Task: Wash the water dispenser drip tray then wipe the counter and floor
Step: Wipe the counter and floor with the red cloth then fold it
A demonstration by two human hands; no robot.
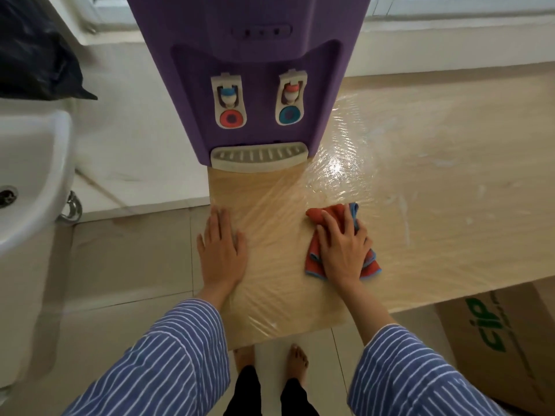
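We see the grey-white drip tray (259,159) seated at the foot of the purple water dispenser (249,70). In front of the dispenser, a crumpled red cloth (326,217) with blue edge lies on the plastic-covered table (435,190).

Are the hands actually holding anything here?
Right hand presses flat on the middle of the cloth; left hand rests flat on the counter. Nothing gripped.

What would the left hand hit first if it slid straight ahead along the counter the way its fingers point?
Probably the drip tray at the purple dispenser's base; the counter between it and the left hand looks bare, though depth is uncertain.
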